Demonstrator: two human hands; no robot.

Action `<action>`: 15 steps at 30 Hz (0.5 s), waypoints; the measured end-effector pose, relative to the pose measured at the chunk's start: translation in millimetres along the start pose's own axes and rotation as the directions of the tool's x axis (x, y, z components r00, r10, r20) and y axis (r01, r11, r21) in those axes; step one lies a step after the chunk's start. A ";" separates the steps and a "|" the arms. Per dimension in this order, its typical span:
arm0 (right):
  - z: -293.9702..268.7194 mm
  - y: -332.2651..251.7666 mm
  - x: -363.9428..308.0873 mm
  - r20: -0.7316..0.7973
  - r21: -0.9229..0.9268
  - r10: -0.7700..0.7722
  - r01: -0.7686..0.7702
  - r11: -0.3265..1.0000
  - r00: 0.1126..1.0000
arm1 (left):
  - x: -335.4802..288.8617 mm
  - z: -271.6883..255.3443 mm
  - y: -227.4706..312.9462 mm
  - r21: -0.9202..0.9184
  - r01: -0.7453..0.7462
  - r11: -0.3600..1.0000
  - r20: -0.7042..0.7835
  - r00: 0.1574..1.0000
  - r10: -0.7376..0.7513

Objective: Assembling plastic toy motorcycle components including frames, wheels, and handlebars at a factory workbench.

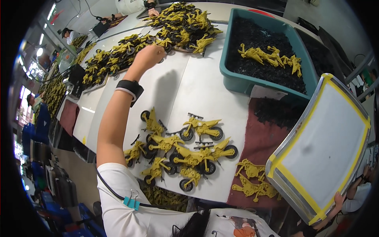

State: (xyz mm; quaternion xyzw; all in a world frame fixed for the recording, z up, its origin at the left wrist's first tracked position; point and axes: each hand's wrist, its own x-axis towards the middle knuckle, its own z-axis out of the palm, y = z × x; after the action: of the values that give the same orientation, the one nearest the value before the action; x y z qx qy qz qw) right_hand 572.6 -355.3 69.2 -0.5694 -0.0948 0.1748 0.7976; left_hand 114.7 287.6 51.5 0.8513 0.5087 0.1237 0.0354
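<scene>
My left hand (pixel 150 56) is at the near edge of a big heap of yellow and black toy motorcycles (pixel 179 23). Its fingers are curled closed, and what they hold, if anything, is hidden among the toys. At the lower right, my right hand (pixel 338 200) grips the edge of a tilted white panel (pixel 321 146) framed in metal and yellow tape. Between my arms, several assembled toy motorcycles (pixel 201 127) with black wheels and handlebars lie loosely grouped on the white table (pixel 193 87).
A teal bin (pixel 237 83) of small black parts stands at the back right, with yellow bodies (pixel 260 54) on top. On a dark red cloth (pixel 237 193) lie wheelless yellow bodies (pixel 252 187). Another person's hand (pixel 153 12) is beyond the heap. More toys (pixel 110 61) stretch left.
</scene>
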 end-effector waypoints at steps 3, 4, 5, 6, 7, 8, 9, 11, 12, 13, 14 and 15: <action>-18.1 15.8 -0.2 0.064 -0.080 0.014 -0.009 0.997 0.998 | -37.9 -19.9 -65.2 -0.220 0.493 0.842 0.132 0.870 -0.475; -84.6 -3.4 45.1 0.074 -0.125 -0.030 0.040 0.991 0.997 | -42.2 -9.3 -82.9 -0.370 0.580 0.726 0.209 0.813 -0.543; -74.4 -2.6 40.3 0.075 -0.150 -0.055 0.066 0.986 0.996 | -38.7 3.4 -98.5 -0.506 0.631 0.588 0.235 0.757 -0.610; -82.2 0.0 41.2 0.086 -0.176 -0.072 0.086 0.981 0.994 | -40.9 14.8 -123.6 -0.622 0.660 0.420 0.274 0.687 -0.674; -111.0 -1.9 60.9 0.095 -0.205 -0.096 0.114 0.972 0.991 | -44.8 24.0 -142.6 -0.726 0.623 0.292 0.326 0.685 -0.651; -182.4 -8.8 100.5 0.099 -0.236 -0.126 0.147 0.961 0.987 | -47.2 31.4 -138.5 -0.850 0.510 0.131 0.296 0.668 -0.683; -165.3 11.9 94.6 0.120 -0.247 -0.116 0.143 0.958 0.986 | -59.1 26.2 -151.3 -0.893 0.439 0.102 0.241 0.656 -0.715; -246.8 11.4 90.3 0.137 -0.302 -0.175 0.210 0.930 0.975 | -47.2 38.7 -158.8 -0.965 0.256 -0.053 0.207 0.629 -0.750; -242.7 12.0 91.4 0.144 -0.330 -0.200 0.238 0.913 0.969 | -40.4 43.0 -159.4 -0.980 0.173 -0.094 0.182 0.616 -0.766; -238.5 13.1 92.5 0.149 -0.359 -0.224 0.264 0.895 0.963 | -32.1 44.8 -161.9 -0.985 0.157 -0.070 0.150 0.591 -0.793; -234.1 14.7 93.8 0.155 -0.389 -0.247 0.288 0.875 0.957 | -21.9 47.0 -164.5 -0.989 0.142 -0.045 0.118 0.564 -0.818; -224.5 13.4 94.5 0.166 -0.419 -0.257 0.304 0.856 0.952 | -15.0 47.0 -183.6 -0.992 0.098 -0.082 0.124 0.580 -0.805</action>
State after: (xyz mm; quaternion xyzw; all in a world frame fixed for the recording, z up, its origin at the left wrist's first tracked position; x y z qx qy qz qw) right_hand 735.9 -511.4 -22.9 -0.7049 -0.2551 0.0602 0.6591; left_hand -38.0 365.7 -30.8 0.2840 0.5561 0.6240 0.4698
